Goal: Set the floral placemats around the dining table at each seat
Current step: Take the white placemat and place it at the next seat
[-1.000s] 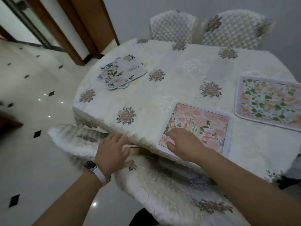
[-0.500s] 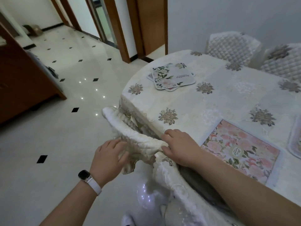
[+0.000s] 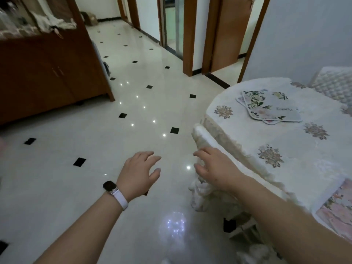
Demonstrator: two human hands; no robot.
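- The left hand (image 3: 140,171) hangs over the tiled floor (image 3: 95,168), palm down, fingers spread and loosely curved, gripping nothing. A watch (image 3: 110,187) on a white strap sits on that wrist, and the forearm reaches in from the lower left.
- The right hand (image 3: 213,167) rests on the top edge of a chair back (image 3: 204,141) in a white quilted cover, fingers laid over the padded rim and thumb lower on the near side. It looks like a light hold on the rim, though how firmly it grips cannot be told. The forearm runs in from the lower right.
- That chair stands just beside the rounded end of the bench (image 3: 297,159), which is draped in a pale cloth printed with brown flower motifs.
- A small stack of floral placemats (image 3: 270,109) lies on the far part of the bench, well apart from both hands; the top one is white with green leaves and a line of small print, and the corners of others show under it.
- A pink floral placemat (image 3: 335,212) lies flat at the near right edge of the bench, partly cut off by the frame edge.
- A brown wooden cabinet (image 3: 47,73) stands at the left, across the floor from the bench.
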